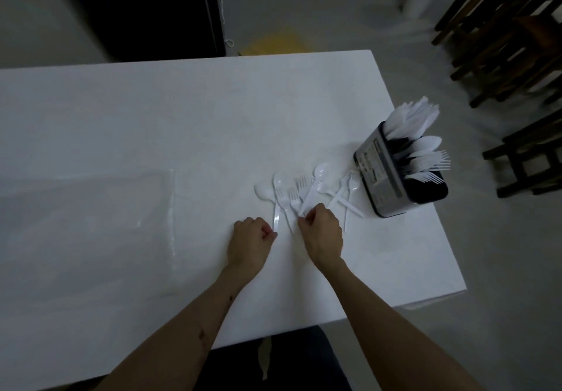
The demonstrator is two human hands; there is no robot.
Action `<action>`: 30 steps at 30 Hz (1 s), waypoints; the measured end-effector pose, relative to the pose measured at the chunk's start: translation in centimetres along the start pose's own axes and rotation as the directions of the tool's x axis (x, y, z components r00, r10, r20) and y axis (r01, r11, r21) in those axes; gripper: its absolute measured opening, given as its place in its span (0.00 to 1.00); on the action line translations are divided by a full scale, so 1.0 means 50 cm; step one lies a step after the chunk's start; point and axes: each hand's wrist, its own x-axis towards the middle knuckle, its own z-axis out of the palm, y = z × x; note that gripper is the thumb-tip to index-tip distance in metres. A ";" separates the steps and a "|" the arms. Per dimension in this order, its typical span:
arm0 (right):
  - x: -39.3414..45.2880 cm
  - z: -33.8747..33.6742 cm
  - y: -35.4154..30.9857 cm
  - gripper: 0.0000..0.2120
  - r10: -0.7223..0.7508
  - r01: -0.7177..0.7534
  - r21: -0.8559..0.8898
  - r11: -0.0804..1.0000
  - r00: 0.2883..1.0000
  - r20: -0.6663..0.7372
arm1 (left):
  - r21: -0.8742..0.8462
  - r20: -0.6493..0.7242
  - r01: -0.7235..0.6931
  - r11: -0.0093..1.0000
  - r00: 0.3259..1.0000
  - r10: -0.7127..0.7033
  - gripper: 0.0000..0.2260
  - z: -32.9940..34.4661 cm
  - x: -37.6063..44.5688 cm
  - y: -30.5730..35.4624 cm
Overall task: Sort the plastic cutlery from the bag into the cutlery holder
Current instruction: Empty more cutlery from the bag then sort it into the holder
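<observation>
A: Where's the cutlery?
B: A loose pile of white plastic forks and spoons [304, 191] lies on the white tabletop [152, 122], just left of the dark rectangular cutlery holder [395, 174] near the right edge. The holder already carries white knives, spoons and forks standing in separate compartments.

A: And the hands?
B: The left hand [251, 243] pinches the handle end of a long white plastic spoon [277, 202] at the pile's near side. The right hand [322, 232] has its fingers curled round the handle ends of a few pieces; which ones, I cannot tell.

A: The bag?
B: A flat clear plastic bag [91, 223] lies on the left of the tabletop, well apart from the pile
</observation>
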 end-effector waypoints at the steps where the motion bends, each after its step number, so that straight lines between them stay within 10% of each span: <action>1: -0.003 -0.001 -0.001 0.06 0.006 -0.006 -0.004 1.000 1.000 -0.018 | 0.006 0.012 -0.007 1.000 1.000 0.007 0.05 -0.001 -0.001 -0.003; 8: -0.045 0.021 -0.011 0.12 -0.239 0.223 -0.230 0.947 0.970 -0.046 | -0.075 0.010 -0.022 0.997 1.000 0.023 0.03 -0.009 -0.006 -0.021; 16: -0.013 -0.008 -0.013 0.05 -0.128 0.104 -0.300 0.948 0.990 -0.062 | -0.113 0.031 -0.035 0.993 0.999 0.039 0.05 -0.021 -0.004 -0.026; 22: -0.028 0.030 -0.043 0.18 -0.178 0.195 -0.320 0.927 0.981 0.084 | -0.304 0.044 0.159 0.939 0.987 -0.152 0.08 -0.034 -0.010 -0.013; 26: -0.018 0.032 -0.054 0.10 -0.086 0.116 -0.212 0.970 0.986 0.143 | -0.396 0.049 0.225 0.890 0.973 -0.224 0.08 -0.044 0.000 -0.010; 30: -0.022 0.005 -0.049 0.07 -0.313 0.333 -0.239 0.912 0.942 0.118 | -0.533 0.084 0.300 0.791 0.949 -0.304 0.14 -0.055 0.028 0.013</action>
